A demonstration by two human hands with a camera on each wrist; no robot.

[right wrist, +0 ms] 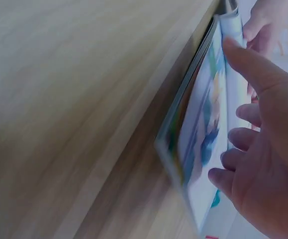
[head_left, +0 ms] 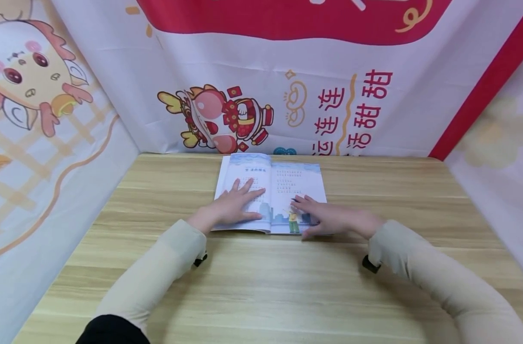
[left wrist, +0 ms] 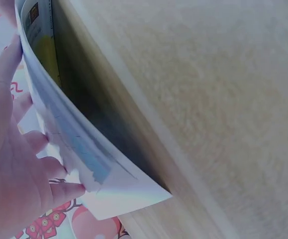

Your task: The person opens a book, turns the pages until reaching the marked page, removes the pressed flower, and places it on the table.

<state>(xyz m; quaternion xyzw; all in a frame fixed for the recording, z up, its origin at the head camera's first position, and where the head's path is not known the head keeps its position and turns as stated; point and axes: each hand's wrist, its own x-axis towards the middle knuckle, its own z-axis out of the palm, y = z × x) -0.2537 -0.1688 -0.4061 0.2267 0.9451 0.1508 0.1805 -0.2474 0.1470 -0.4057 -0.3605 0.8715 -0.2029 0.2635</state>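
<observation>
An open book (head_left: 283, 191) lies on the wooden table, with printed text and a blue city drawing across its two pages. On the left page rests my left hand (head_left: 233, 204), its fingers spread and straight. In the left wrist view the fingertips of that hand (left wrist: 24, 154) press along the page (left wrist: 91, 154), and the book's outer edge bows up off the table. My right hand (head_left: 326, 216) is over the lower right page, fingers extended toward the spine. The right wrist view shows the right hand (right wrist: 268, 144) with its fingertips right at the page (right wrist: 206, 134), gripping nothing.
The wooden table (head_left: 266, 291) extends in front of the book and to both sides. Behind it hangs a printed cloth backdrop (head_left: 244, 57) with cartoon figures and red lettering, and the book's far edge lies close to it. Printed side panels (head_left: 42, 143) flank the table.
</observation>
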